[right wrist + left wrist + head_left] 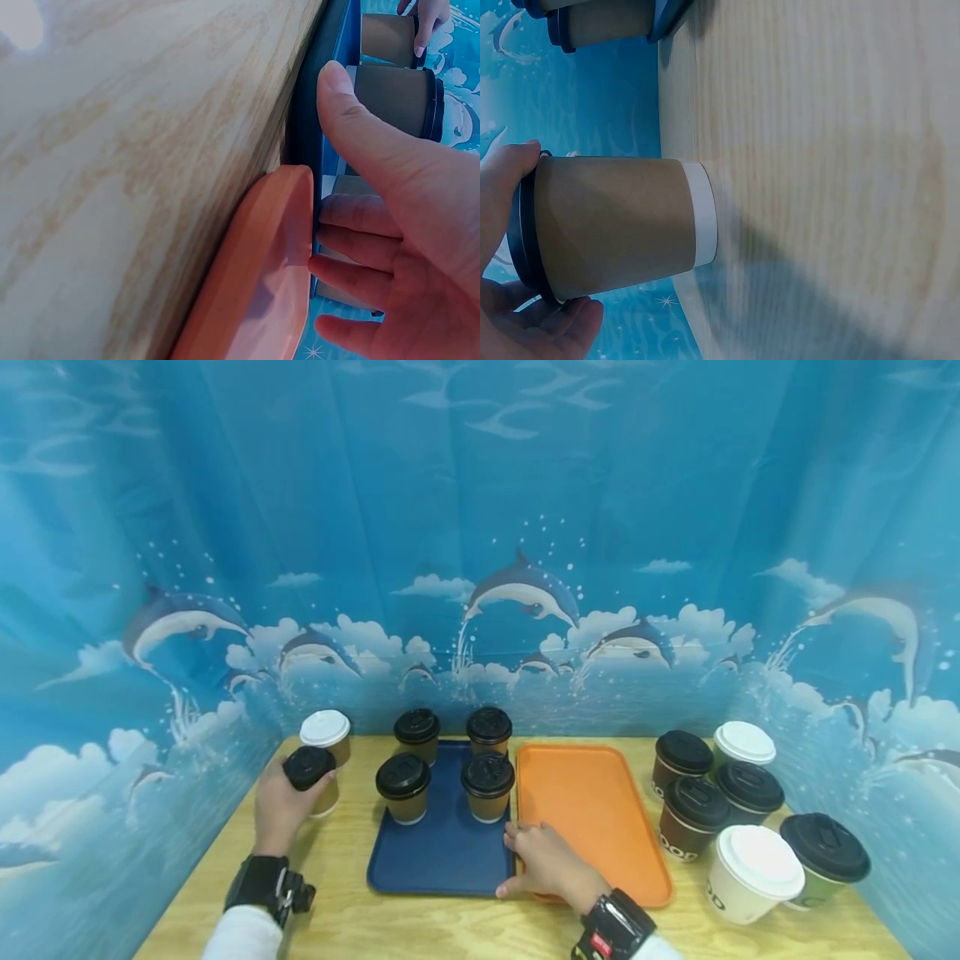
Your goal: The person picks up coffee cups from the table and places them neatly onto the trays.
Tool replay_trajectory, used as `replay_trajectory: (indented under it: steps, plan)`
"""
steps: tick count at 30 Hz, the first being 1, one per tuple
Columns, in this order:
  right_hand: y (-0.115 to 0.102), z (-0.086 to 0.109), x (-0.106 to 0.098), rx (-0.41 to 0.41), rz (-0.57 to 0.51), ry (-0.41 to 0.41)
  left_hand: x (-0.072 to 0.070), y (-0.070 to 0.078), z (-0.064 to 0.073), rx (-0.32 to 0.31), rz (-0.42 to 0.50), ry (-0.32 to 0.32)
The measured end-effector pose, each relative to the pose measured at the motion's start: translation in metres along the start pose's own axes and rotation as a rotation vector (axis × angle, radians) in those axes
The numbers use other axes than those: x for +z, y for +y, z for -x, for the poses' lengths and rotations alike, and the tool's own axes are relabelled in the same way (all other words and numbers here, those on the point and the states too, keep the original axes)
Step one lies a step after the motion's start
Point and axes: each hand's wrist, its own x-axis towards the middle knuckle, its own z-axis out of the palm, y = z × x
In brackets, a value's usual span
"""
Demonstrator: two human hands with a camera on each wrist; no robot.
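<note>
Hands well apart. Left hand (281,803) grips a brown cup (619,225) by its black lid (307,767), thumb one side, fingers the other; palm cut off in the left wrist view. Cup is at the table's left side, left of the blue tray (442,862), upright; in the head view the hand covers part of its body. Whether its white base touches the table (345,927), can't tell.

White-lidded cup (326,728) just behind, lower part partly blocked by the held one.

Right hand (551,864) empty, fingers extended at the seam between blue tray and orange tray (581,806). It hides part of both edges; exact fingertip contact unclear.

Four brown cups with black lids at the blue tray: front pair (405,787) clearly on it, back pair (487,731) partly covered by the front ones, bases hidden.

Right side: cup cluster (697,810), four black lids, two white, overlapping; lettering partly blocked, rear white-lidded one mostly hidden. Sleeves (243,935) cut off at bottom.
</note>
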Motion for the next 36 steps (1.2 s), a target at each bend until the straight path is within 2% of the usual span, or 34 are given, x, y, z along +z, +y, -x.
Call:
replay_trajectory:
  steps: [9,14,18,24,26,30,33,36]
  plan:
    - [-0.004,0.004,-0.009,0.03,-0.009,0.009,-0.006,0.009,0.012,0.037,0.02,0.054]
    - [-0.004,0.004,-0.01,0.035,-0.005,0.021,-0.009,0.012,0.014,0.033,0.03,0.054]
    - [-0.004,0.004,-0.009,0.033,-0.007,0.013,-0.015,0.014,0.023,0.032,0.042,0.054]
    - [-0.004,0.004,-0.008,0.017,-0.001,0.008,-0.024,0.026,0.037,0.049,0.064,0.118]
    - [-0.004,0.004,-0.008,0.016,-0.002,0.008,-0.027,0.035,0.042,0.079,0.087,0.136]
    - [-0.004,0.004,-0.006,0.017,-0.005,0.009,-0.028,0.059,0.05,0.194,0.132,0.139]
    - [-0.005,0.005,-0.005,0.015,0.0,0.017,-0.025,0.081,0.057,0.287,0.161,0.078]
    - [-0.006,0.005,-0.004,0.007,0.012,0.033,-0.019,0.102,0.065,0.371,0.183,-0.022]
